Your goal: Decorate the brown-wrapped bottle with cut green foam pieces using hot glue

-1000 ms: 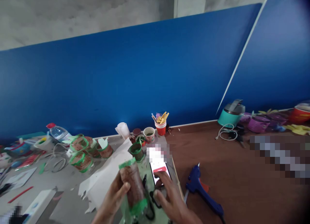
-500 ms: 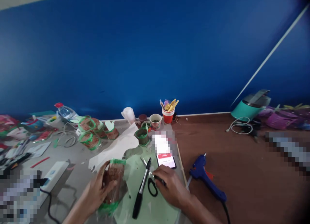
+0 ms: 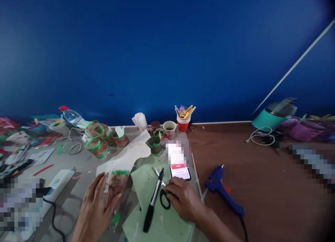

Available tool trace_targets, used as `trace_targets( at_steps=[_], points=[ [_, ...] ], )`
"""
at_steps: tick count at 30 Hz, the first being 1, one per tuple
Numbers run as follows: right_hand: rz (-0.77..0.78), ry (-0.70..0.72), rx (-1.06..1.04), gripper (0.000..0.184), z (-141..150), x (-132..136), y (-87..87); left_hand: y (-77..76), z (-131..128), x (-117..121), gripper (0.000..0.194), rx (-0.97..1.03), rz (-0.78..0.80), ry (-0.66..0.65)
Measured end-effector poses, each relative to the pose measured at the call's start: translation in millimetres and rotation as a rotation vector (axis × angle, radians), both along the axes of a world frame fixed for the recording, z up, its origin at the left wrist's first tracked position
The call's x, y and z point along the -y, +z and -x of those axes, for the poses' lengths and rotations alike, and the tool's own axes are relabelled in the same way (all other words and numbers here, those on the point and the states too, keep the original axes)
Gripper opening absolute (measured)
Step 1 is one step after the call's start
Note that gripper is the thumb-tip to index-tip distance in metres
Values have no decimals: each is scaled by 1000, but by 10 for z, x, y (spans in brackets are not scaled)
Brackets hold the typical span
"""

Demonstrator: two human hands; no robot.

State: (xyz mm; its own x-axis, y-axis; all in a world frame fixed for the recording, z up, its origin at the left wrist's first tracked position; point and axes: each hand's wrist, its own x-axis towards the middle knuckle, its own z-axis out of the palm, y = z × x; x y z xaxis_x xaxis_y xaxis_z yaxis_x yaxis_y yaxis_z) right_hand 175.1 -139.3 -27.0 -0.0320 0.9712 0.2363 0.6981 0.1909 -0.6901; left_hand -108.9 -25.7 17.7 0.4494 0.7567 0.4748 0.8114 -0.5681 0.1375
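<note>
My left hand (image 3: 95, 203) is at a clear plastic container (image 3: 116, 186) with a brown-smeared wall and green edges. The thumb lies across its front, and the other fingers stretch along its left side. My right hand (image 3: 184, 198) is closed on one handle loop of the black-handled scissors (image 3: 164, 199), whose blades lie partly under a black-and-silver marker (image 3: 154, 202). Below them are light green sheets (image 3: 167, 222). Just beyond my right hand lies a phone (image 3: 180, 173) with a lit screen.
A blue glue gun (image 3: 222, 189) lies to the right, its cord running toward me. Behind stand a green cup (image 3: 155, 146), a patterned cup (image 3: 169, 129) and a red cup (image 3: 183, 124) of plastic cutlery. Similar green-rimmed containers (image 3: 97, 148) and a power strip (image 3: 56, 189) are at left.
My left hand and the plastic container have shifted left, and its fingers look more stretched out. More of the green sheets shows. My right hand stays at the scissors.
</note>
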Motion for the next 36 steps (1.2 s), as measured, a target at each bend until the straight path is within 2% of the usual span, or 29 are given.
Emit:
trace_targets(
  at_steps=[1,3,5,6,7,10,13,16,18,20,23,24,26,27,30,32,34,36],
  points=[
    [-8,10,9,18,12,4,14,-5,-29,84,55,18,-75,-78],
    [-25,28,25,17,34,12,41,-36,-126,269,47,-22,-126,-303],
    [-30,43,42,17,48,16,59,-96,-278,432,44,-148,-57,-475],
    [-28,46,46,17,52,17,61,-134,-371,493,45,-209,-2,-495],
    [-23,48,47,16,52,18,58,-174,-467,536,47,-256,61,-477],
    [-10,29,33,16,38,13,28,-279,-717,574,52,-413,296,-303],
    [-26,-15,12,15,16,2,3,-337,-800,543,50,-422,408,-232],
    [-31,-43,-77,14,9,-5,21,-380,-708,526,42,-176,361,-288],
    [-17,-52,-206,14,13,1,56,-433,-621,556,39,42,270,-337],
    [-21,-32,-364,20,19,18,97,-519,-581,630,38,190,277,-339],
    [-72,53,-563,39,21,60,139,-687,-665,788,35,393,465,-404],
    [-80,84,-613,42,20,74,144,-735,-722,839,38,456,562,-468],
    [-64,131,-702,44,17,94,141,-795,-846,917,46,532,831,-546],
    [-45,152,-753,44,17,99,136,-802,-903,941,47,570,968,-510],
    [2,179,-945,45,22,90,122,-747,-1029,955,52,696,1320,-450],
    [37,185,-1081,44,29,72,127,-675,-1079,929,55,762,1481,-501],
    [99,221,-1217,42,38,57,137,-600,-1113,899,56,778,1569,-540],
    [151,270,-1316,40,49,52,140,-540,-1134,886,54,778,1577,-526]
  ],
)
